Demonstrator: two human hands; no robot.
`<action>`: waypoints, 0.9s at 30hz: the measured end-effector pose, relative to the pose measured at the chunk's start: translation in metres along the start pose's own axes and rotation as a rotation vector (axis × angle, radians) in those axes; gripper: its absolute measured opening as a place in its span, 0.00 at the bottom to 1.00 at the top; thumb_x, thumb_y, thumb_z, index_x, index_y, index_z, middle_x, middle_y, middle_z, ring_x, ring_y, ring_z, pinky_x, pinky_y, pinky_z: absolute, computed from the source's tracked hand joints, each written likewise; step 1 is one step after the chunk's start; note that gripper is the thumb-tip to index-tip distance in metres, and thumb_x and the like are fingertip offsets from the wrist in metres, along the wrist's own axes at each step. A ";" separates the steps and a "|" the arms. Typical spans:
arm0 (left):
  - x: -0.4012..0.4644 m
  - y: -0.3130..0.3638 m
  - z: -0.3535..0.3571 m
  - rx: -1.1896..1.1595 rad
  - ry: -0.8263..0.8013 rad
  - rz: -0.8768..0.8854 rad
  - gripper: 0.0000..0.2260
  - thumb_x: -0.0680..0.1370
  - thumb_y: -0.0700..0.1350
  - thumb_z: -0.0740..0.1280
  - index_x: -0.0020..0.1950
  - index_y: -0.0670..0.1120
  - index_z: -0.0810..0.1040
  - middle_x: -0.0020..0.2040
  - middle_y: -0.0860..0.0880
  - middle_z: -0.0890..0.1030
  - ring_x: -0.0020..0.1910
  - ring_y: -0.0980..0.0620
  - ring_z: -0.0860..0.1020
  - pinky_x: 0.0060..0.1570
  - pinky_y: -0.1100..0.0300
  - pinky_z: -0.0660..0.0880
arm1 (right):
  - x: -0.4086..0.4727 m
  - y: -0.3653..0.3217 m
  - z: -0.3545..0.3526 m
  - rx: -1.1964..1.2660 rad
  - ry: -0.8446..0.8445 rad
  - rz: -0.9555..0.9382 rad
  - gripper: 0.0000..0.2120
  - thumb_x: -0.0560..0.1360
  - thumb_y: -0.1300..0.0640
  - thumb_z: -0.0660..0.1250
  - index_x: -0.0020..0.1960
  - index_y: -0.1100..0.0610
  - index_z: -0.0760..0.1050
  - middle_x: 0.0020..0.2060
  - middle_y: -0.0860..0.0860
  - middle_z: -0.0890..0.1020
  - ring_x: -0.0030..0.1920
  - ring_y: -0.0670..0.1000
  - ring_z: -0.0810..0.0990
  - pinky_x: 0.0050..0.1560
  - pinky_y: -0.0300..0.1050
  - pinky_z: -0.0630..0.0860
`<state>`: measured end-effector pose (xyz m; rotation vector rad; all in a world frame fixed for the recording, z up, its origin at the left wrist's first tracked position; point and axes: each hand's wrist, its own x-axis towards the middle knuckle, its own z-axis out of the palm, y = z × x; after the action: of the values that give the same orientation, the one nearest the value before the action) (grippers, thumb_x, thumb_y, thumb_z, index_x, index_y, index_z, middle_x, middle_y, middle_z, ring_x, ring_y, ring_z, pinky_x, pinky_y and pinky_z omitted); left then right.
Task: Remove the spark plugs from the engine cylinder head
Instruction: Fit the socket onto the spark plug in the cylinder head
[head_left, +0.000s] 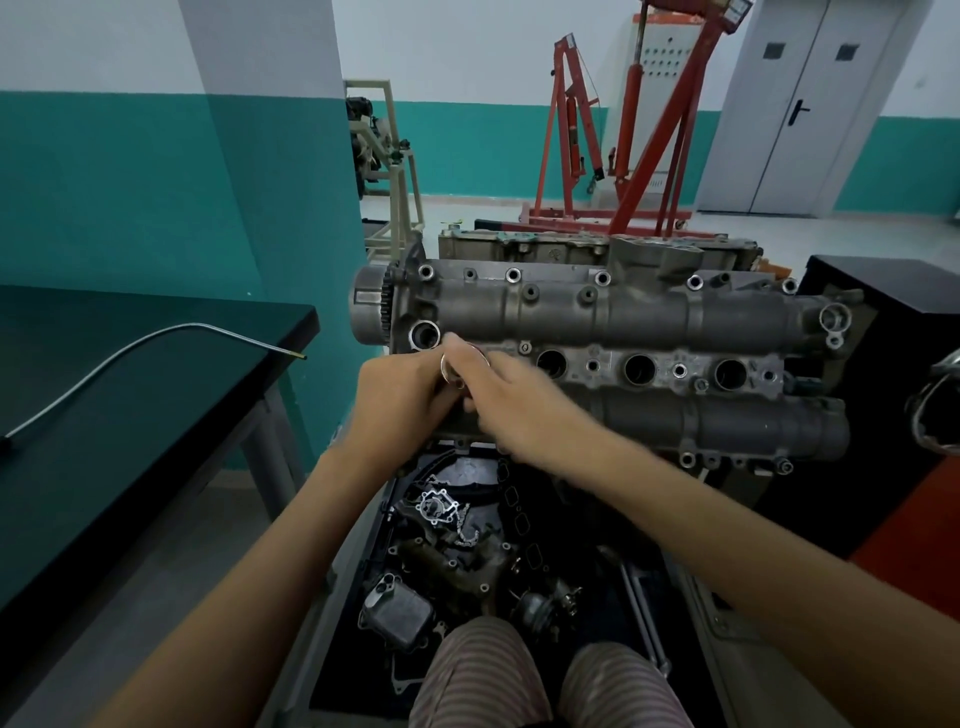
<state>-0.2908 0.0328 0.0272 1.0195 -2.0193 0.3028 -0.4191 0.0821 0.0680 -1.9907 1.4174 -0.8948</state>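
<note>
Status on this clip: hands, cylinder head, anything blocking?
Left hand and right hand both grip a shiny metal tool at the leftmost plug well. Cylinder head: three other wells open, contents unseen. Nothing blocking.

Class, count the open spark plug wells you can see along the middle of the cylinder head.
3 on the cylinder head: one beside the right hand, one mid-row, one far right. A fourth may hide under the hands.

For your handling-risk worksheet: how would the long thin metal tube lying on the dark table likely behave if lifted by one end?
The metal tube looks long and slender, so it would probably sag or whip. It is curved, so it likely won't roll freely. One end overhangs the table edge, so a nudge might tip it off.
</note>
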 end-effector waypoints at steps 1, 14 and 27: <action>0.000 0.000 0.000 -0.003 -0.013 -0.018 0.07 0.69 0.48 0.60 0.36 0.52 0.78 0.23 0.53 0.74 0.26 0.53 0.72 0.26 0.68 0.53 | -0.004 0.000 0.006 0.290 -0.093 0.110 0.20 0.78 0.39 0.49 0.46 0.54 0.69 0.30 0.48 0.73 0.28 0.46 0.74 0.31 0.38 0.70; 0.000 0.003 -0.003 0.051 0.007 0.027 0.09 0.69 0.46 0.60 0.39 0.47 0.79 0.25 0.51 0.77 0.22 0.50 0.75 0.29 0.74 0.51 | 0.004 0.003 -0.009 -0.380 0.061 -0.141 0.25 0.74 0.33 0.45 0.35 0.48 0.70 0.29 0.44 0.74 0.30 0.43 0.73 0.29 0.40 0.64; -0.001 0.006 -0.006 0.023 -0.010 0.003 0.15 0.70 0.48 0.59 0.50 0.51 0.82 0.29 0.53 0.79 0.26 0.56 0.73 0.29 0.76 0.51 | -0.001 0.003 -0.006 -0.497 0.154 -0.131 0.23 0.73 0.32 0.49 0.37 0.50 0.66 0.32 0.45 0.73 0.33 0.46 0.72 0.31 0.42 0.65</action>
<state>-0.2917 0.0406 0.0314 1.0350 -2.0307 0.3239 -0.4258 0.0821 0.0689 -2.4438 1.7444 -0.8214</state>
